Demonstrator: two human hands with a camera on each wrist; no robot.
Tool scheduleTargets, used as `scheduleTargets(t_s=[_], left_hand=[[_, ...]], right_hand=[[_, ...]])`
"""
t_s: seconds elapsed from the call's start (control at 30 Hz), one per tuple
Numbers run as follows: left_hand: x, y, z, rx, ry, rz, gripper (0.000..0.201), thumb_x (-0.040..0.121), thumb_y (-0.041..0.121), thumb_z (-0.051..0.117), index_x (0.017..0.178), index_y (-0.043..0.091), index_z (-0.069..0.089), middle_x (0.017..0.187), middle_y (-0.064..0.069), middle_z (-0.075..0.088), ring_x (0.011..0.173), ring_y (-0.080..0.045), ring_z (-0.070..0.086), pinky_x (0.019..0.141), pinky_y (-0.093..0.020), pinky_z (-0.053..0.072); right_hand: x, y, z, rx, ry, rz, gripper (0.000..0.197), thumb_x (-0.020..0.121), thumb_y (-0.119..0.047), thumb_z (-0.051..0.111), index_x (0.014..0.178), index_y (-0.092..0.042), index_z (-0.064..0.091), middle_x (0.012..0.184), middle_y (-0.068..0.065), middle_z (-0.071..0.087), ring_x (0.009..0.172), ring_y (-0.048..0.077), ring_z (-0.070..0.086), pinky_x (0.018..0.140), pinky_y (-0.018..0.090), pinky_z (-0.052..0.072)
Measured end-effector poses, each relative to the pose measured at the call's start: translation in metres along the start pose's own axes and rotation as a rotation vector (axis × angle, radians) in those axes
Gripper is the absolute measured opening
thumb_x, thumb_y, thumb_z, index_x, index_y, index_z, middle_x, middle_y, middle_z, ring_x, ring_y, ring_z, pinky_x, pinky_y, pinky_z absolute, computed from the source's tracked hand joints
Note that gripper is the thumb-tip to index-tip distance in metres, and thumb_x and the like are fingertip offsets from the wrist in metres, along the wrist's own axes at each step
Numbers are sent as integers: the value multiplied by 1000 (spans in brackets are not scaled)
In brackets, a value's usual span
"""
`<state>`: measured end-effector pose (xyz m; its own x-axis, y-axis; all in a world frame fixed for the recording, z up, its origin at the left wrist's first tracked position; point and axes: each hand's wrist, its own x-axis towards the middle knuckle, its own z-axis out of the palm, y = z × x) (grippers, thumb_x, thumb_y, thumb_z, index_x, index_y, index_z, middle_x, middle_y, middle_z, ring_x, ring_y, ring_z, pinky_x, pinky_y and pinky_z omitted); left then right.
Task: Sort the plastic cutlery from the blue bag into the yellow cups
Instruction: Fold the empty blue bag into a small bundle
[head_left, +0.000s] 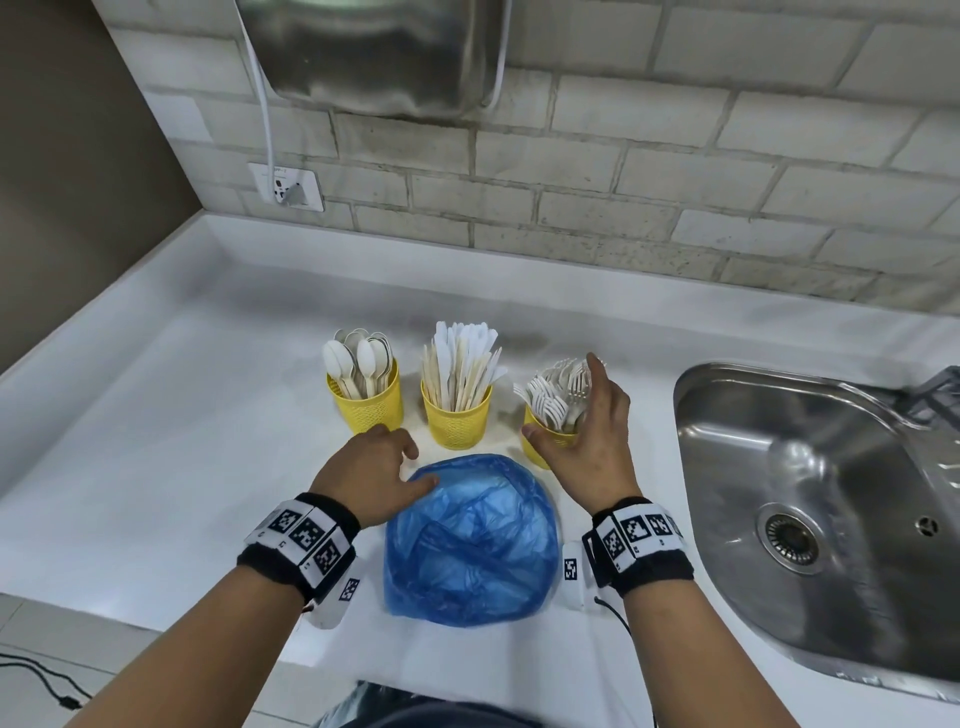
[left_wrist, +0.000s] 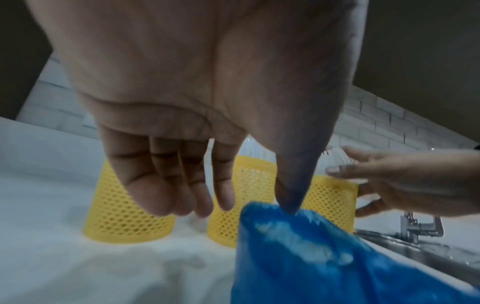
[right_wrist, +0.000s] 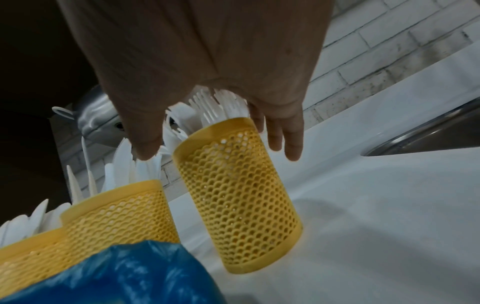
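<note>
Three yellow mesh cups stand in a row on the white counter (head_left: 182, 415): spoons in the left cup (head_left: 366, 402), knives in the middle cup (head_left: 457, 423), forks (right_wrist: 221, 107) in the right cup (right_wrist: 241, 195). A crumpled blue bag (head_left: 470, 540) lies in front of them. My left hand (head_left: 400, 467) hangs relaxed at the bag's far left edge and holds nothing; its thumb tip (left_wrist: 288, 205) touches the top of the bag (left_wrist: 311, 257). My right hand (head_left: 561, 395) is spread round the fork cup's top, thumb by the near rim, fingers behind the forks, gripping nothing.
A steel sink (head_left: 810, 493) is set into the counter at the right, with a tap (left_wrist: 415, 226) beside it. A metal appliance (head_left: 379, 52) hangs on the brick wall above, its cable running to a socket (head_left: 285, 187). The counter's front edge runs just behind my wrists.
</note>
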<state>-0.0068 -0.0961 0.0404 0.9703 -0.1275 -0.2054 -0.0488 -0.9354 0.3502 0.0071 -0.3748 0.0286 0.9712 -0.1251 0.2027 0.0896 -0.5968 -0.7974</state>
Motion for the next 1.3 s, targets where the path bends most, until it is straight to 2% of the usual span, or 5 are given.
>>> scheduleTargets(t_s=[0.1, 0.47, 0.63, 1.0, 1.3], left_hand=[[-1, -8, 11, 44, -168, -62, 62, 83, 63, 69, 129, 22, 60, 120, -2, 64, 109, -20, 61, 88, -31, 49], [-13, 40, 4, -232, -46, 156, 23, 91, 34, 66, 72, 26, 56, 62, 5, 54, 62, -13, 52, 62, -32, 43], [-25, 89, -24, -415, 29, 334, 8, 92, 22, 69, 92, 30, 71, 58, 6, 61, 57, -8, 57, 61, -31, 47], [-33, 135, -56, -583, -16, 421, 10, 100, 18, 58, 101, 25, 66, 85, 4, 76, 85, -13, 72, 83, -40, 56], [-25, 131, -71, -475, 385, 475, 16, 87, 8, 72, 90, 24, 75, 86, 13, 69, 82, -8, 65, 77, -18, 49]], right_hand=[[-11, -8, -7, -58, 57, -22, 101, 80, -41, 77, 160, -34, 15, 160, 12, 21, 149, 32, 21, 121, 48, 25], [-63, -54, -28, 11, 139, -373, 52, 77, -16, 74, 127, -11, 62, 138, 6, 48, 132, 23, 43, 111, 31, 38], [-67, -61, -29, -53, -234, -375, 96, 75, -48, 79, 154, -23, 32, 155, -12, 32, 151, 18, 25, 122, 43, 29], [-55, -69, -34, -101, -181, -266, 111, 72, -54, 70, 158, -36, 4, 129, -8, 63, 126, 13, 56, 125, 43, 16], [-33, -46, -55, -355, -45, -261, 20, 77, -14, 45, 93, -18, 56, 89, -5, 62, 83, 26, 60, 83, 42, 43]])
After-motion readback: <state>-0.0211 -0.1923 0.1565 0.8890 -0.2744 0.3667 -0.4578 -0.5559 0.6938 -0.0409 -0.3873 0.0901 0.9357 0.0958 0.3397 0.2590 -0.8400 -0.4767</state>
